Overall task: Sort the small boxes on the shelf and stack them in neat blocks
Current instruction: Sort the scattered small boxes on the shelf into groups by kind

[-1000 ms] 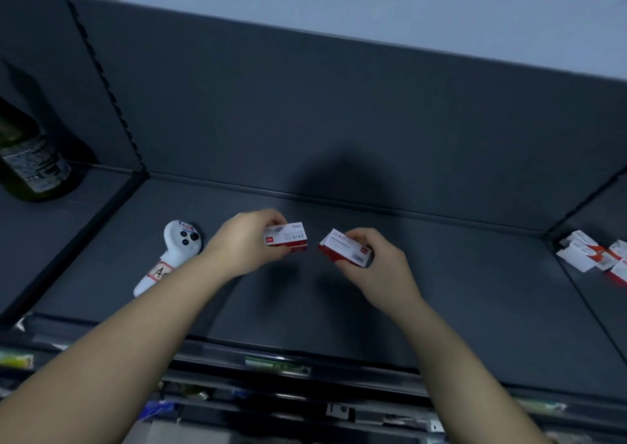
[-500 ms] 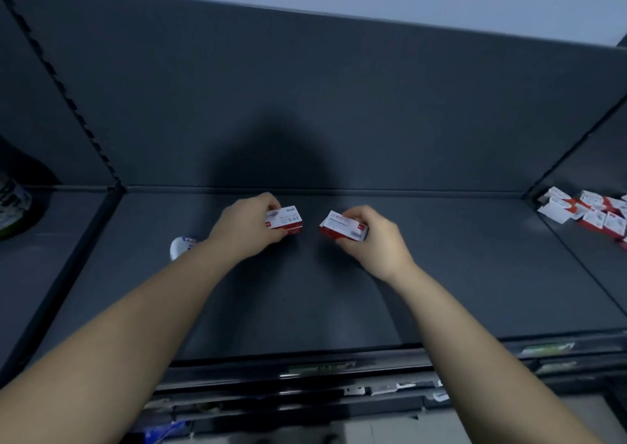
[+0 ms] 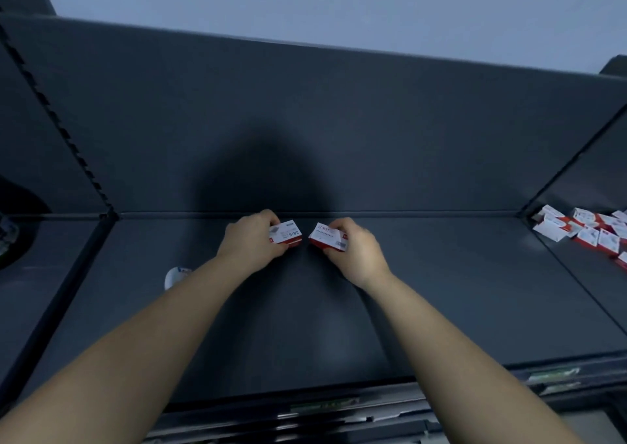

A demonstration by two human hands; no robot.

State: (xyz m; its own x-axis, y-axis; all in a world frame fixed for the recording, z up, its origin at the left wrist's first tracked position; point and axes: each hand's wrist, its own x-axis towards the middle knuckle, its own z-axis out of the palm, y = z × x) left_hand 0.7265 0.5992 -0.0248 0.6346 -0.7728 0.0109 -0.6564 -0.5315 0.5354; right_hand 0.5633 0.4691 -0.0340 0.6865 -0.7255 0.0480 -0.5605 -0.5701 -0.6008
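Your left hand point(image 3: 252, 243) is clamped on one small red-and-white box point(image 3: 287, 235), its fingers curled round the box's left end; the white top face shows, printed "24/6". Your right hand point(image 3: 356, 253) is clamped on a second box point(image 3: 327, 239) of the same colours, gripping it at its right end and holding it slightly tilted, white face up. The two hands are apart. The boxes sit just beside each other with a narrow gap between them, not touching.

Both boxes are close to the back edge of the dark shelf point(image 3: 305, 324), about midway along it, just in front of the back panel point(image 3: 305, 131). You cannot tell whether they rest on the shelf or hang just above it.

A loose heap of boxes point(image 3: 583, 233), red and white like the two you hold, lies unsorted on the neighbouring shelf section to the right, past the dividing line, near its back corner. A white rounded object point(image 3: 173, 275) lies toward the left of the shelf, mostly hidden behind your left forearm point(image 3: 163, 335). Your shadow falls on the back panel above the hands.
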